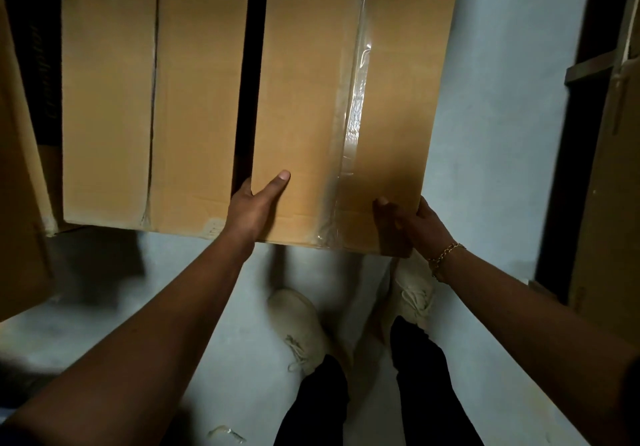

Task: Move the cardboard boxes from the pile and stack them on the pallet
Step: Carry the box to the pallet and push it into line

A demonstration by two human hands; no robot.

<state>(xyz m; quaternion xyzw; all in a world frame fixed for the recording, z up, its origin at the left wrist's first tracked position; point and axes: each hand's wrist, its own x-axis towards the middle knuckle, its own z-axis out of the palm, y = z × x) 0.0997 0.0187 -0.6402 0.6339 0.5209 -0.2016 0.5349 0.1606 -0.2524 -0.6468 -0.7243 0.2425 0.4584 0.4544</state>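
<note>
A brown cardboard box [311, 82] with a strip of clear tape down its top is in front of me, its near end over the floor. My left hand [252, 206] grips its left near corner, thumb on top and fingers down the dark gap beside it. My right hand [412, 224] grips the right near corner, thumb on top and fingers round the side. A second cardboard box [145, 99] sits right beside it on the left, with a split seam along its top.
Another cardboard box [17, 203] stands at the far left edge. More cardboard [606, 186] leans at the right beside a dark opening. My two light shoes [304, 335] stand on the pale floor [485, 134] below the box.
</note>
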